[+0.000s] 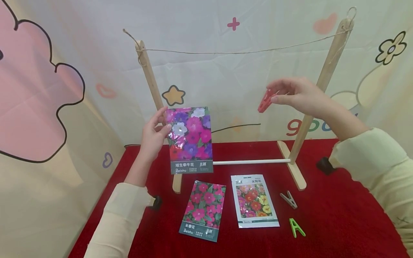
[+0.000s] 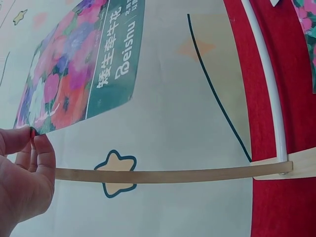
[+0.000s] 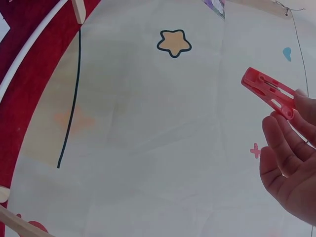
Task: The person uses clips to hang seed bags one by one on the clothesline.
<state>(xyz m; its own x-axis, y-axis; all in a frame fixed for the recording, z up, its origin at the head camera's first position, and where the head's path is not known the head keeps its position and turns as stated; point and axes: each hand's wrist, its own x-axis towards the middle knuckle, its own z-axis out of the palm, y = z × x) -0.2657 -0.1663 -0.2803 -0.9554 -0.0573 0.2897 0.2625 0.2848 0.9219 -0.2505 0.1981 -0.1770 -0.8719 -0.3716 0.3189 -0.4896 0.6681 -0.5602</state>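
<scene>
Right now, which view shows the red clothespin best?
Right wrist: the red clothespin appears large, its slots clear, pinched by the right hand. Head shows it smaller, less sharply; left wrist doesn't show it.

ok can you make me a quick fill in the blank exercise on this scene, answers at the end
1. The right hand pinches a clothespin that is ____ in colour.
2. In the head view, the left hand grips a flower packet by its ____ edge.
3. The number of other packets lying on the red cloth is ____.
4. Of the two clothespins lying there, the one nearer the bottom of the head view is ____.

Missing words: red; left; two; green.
</scene>
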